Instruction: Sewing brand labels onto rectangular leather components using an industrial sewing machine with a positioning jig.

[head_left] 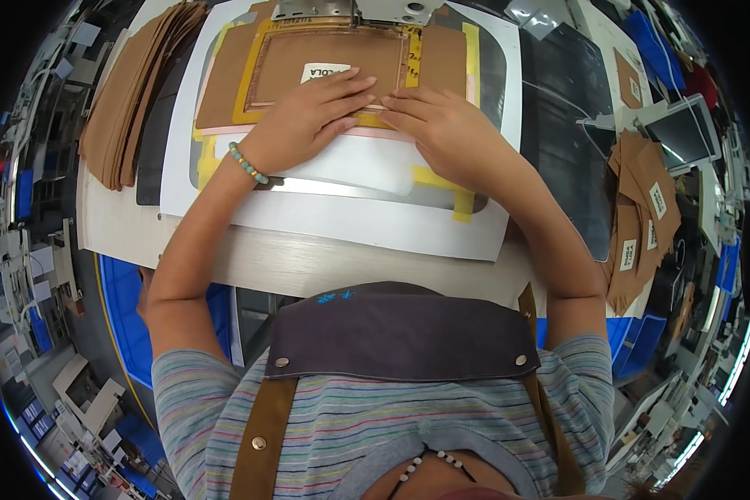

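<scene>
My left hand (pixel 308 118) lies palm down, fingers stretched out, across the lower edge of a clear template with a yellow border (pixel 252 77). The template rests on a flat brown panel (pixel 220 83). Beyond my left fingers, a small white label (pixel 325 70) shows within the frame, partly covered by that hand. My right hand (pixel 452 133) presses flat near the frame's lower right corner, its fingertips close to my left ones. Neither hand grips anything. At the frame's far edge stands a metal machine head (pixel 358 10), cut off by the picture's top.
A thick stack of brown pieces (pixel 129 100) is at the left. Brown pieces with white labels (pixel 642 221) lie piled at the right, below a small screen (pixel 683 133). White sheeting (pixel 375 229) with yellow tape (pixel 463 204) surrounds the work. A blue bin (pixel 127 304) stands below the table's left side.
</scene>
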`<state>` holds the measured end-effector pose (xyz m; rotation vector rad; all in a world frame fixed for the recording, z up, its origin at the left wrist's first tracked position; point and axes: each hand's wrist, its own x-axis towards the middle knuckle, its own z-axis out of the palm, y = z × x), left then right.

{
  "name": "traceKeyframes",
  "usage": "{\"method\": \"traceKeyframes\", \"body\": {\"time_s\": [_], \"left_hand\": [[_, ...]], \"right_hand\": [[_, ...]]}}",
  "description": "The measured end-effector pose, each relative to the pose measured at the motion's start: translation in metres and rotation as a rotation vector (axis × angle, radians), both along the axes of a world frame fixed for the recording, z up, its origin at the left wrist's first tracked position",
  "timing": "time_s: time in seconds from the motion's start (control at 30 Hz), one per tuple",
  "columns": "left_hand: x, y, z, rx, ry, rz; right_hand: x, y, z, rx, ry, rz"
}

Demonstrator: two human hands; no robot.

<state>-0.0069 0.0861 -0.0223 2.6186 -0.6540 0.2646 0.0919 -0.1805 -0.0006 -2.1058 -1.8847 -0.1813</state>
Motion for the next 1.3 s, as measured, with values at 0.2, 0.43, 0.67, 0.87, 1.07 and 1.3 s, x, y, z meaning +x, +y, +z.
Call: {"method": "traceKeyframes", "body": {"time_s": [0.2,0.43,0.67,0.87,1.07,1.3], "left_hand": [[0.001,0.001,-0.003,-0.009,0.004,-0.041],[0.006,0.000,-0.003,0.005,-0.018,-0.045],[0.016,0.004,-0.001,0.042,-0.002,-0.051],[0.024,0.003,-0.001,0.049,0.014,-0.045],[0.043,0.006,-0.002,0.061,0.023,-0.009],[0.070,0.010,-0.006,0.077,-0.043,-0.007]], "right_hand": [[-0.006,-0.002,0.008,-0.009,0.049,-0.034],[-0.007,0.003,0.009,0.031,0.045,-0.034],[-0.006,0.005,0.011,0.049,0.027,-0.061],[-0.003,0.006,0.001,0.048,0.035,-0.088],[0.010,0.008,-0.010,0.045,0.010,-0.141],[0.023,-0.004,-0.010,0.124,0.026,-0.181]]}}
